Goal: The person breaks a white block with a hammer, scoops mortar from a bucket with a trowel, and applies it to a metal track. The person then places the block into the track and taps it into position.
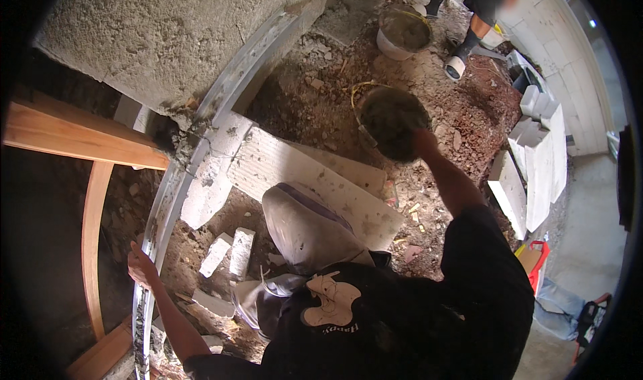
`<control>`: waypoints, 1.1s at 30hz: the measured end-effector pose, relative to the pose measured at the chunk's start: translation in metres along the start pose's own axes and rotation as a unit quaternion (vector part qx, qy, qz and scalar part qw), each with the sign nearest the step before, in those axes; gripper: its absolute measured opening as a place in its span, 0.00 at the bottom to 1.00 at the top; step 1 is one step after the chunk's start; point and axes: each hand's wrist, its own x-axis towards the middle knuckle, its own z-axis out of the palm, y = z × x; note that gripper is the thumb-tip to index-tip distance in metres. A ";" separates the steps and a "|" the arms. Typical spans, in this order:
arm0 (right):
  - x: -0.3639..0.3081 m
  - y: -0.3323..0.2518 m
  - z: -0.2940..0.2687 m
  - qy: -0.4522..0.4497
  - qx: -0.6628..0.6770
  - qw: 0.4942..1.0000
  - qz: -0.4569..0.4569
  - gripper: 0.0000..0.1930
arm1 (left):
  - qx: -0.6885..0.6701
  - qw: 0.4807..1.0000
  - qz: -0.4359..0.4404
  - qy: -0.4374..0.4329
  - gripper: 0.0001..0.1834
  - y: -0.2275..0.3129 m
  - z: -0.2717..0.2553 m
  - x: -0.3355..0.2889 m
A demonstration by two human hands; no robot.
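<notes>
A long metal straightedge [161, 224], smeared with mortar, runs along the left from the lower edge up past the rough wall. My left hand [142, 267] is closed around its lower part. On the right, my arm reaches out to a bucket of wet grey mortar [392, 122] with a yellowish handle. My right hand [423, 142] is at the bucket's near right side; its fingers are dark and partly lost against the mortar, and whatever they may hold is hidden. Mortar lumps [182, 145] cling where the straightedge passes the wall's lower corner.
A rough plastered block [174, 38] fills the upper left, above a wooden beam [87, 131]. White blocks [321, 185] lie before my knee. Another bucket [404, 35] stands farther off, near a person's legs [477, 28]. More white blocks [536, 159] are stacked right, beyond rubble.
</notes>
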 end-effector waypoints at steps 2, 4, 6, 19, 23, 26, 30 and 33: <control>0.001 -0.024 0.017 -0.020 -0.007 0.999 -0.034 0.10 | 0.003 1.000 -0.003 0.001 0.36 -0.003 0.002 0.001; 0.002 -0.021 0.023 -0.033 -0.026 0.996 -0.083 0.09 | 0.011 1.000 0.006 -0.013 0.37 -0.005 0.004 0.003; 0.008 -0.010 0.026 -0.021 -0.096 0.976 -0.194 0.08 | 0.009 1.000 -0.002 -0.005 0.37 -0.006 0.005 0.003; 0.056 0.031 0.035 -0.047 -0.333 0.871 -0.358 0.06 | 0.028 0.999 -0.021 -0.025 0.32 -0.005 0.003 0.004; 0.050 0.008 0.054 0.032 -0.172 0.864 -0.472 0.06 | 0.012 0.999 -0.019 -0.036 0.32 -0.007 0.005 0.004; 0.034 0.010 0.059 -0.104 0.202 0.904 -0.362 0.08 | 0.025 0.999 -0.014 -0.026 0.32 -0.008 0.003 0.004; 0.011 0.025 0.050 -0.138 0.306 0.918 -0.212 0.09 | 0.026 0.999 -0.027 -0.031 0.31 -0.006 0.004 0.003; -0.004 0.024 0.036 -0.139 0.345 0.917 -0.144 0.08 | 0.007 1.000 -0.005 -0.018 0.30 -0.004 0.005 0.004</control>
